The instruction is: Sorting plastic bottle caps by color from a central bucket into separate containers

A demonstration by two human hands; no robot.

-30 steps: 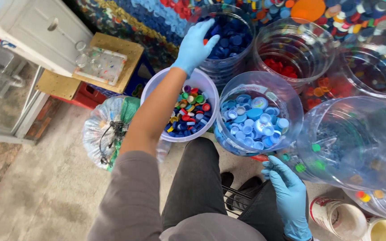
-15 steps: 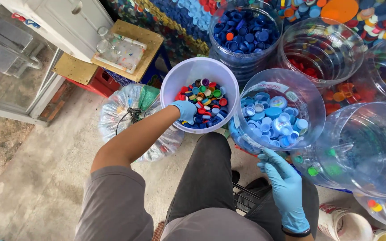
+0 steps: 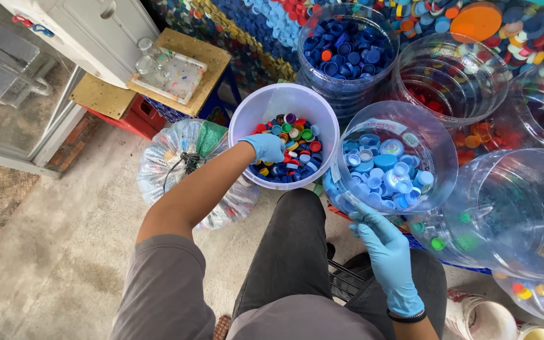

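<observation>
Now the left hand [image 3: 266, 147] is curled among mixed caps [image 3: 291, 148] in the white bucket [image 3: 283, 104], its grip hidden; the right hand [image 3: 382, 242] is clamped on the clear tub [image 3: 398, 157], which could be tipped, spilling pale blue caps [image 3: 385, 173].

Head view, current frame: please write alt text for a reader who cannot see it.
A seated person's blue-gloved left hand reaches into a white bucket of mixed-colour bottle caps, while the gloved right hand grips the rim of a clear container of light-blue caps. More clear tubs of sorted caps stand around.
</observation>
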